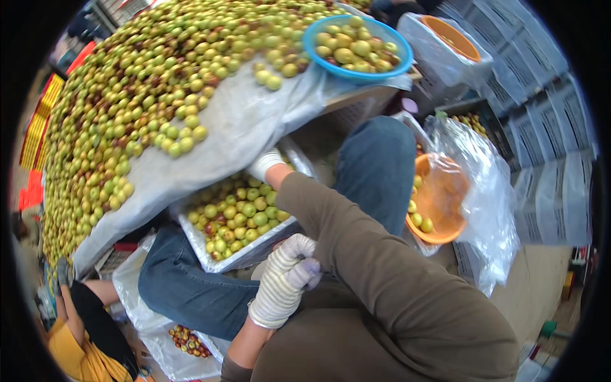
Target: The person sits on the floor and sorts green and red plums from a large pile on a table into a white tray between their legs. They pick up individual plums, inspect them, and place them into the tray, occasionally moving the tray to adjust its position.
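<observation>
Small round green-and-brown fruit, likely jujubes (250, 208), fill a plastic-lined crate (238, 261) between my knees. My right hand (266, 164), in a white knit glove, reaches past the crate's far side, by the edge of the cloth-covered table; its fingers are hidden. Close to my chest, my left hand (286, 279) wears a striped glove with its fingers curled in near my right sleeve; whether it holds anything is not visible. A great heap of the same fruit (157, 95) covers the table, with a full blue basin (358, 75) at its edge.
An orange basin (437, 235) with a few fruits stands right of my knee beside clear plastic sheeting (491, 191). Stacked grey crates (549, 200) rise at the right. A co-worker in a yellow top (81, 353) sits at lower left, near a bag of browner fruit (188, 341).
</observation>
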`<state>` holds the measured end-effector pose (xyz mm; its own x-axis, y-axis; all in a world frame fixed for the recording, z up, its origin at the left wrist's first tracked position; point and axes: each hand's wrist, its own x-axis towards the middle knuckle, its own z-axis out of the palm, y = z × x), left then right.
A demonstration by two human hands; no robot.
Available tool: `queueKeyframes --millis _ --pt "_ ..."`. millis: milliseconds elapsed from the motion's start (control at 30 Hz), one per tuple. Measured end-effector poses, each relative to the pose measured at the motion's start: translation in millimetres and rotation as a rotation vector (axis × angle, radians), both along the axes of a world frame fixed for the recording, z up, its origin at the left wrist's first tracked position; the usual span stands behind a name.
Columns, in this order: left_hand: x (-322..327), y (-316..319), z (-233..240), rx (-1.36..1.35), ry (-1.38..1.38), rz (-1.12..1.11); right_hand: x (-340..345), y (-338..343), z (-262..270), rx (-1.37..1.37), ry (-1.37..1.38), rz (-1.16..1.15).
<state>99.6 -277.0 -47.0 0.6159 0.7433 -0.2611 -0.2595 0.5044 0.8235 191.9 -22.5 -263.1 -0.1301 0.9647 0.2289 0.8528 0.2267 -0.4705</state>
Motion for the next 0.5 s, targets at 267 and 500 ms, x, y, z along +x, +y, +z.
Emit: queueKeyframes --millis 267,500 --pt "-1.1 1.3 47.0 0.494 0.029 -0.63 -7.0 -3.9 29.7 -0.18 0.183 -0.131" --pt "-7.0 7.5 44.5 0.407 0.241 0.156 -18.8 -149.4 136.6 -0.517 0.09 0.471"
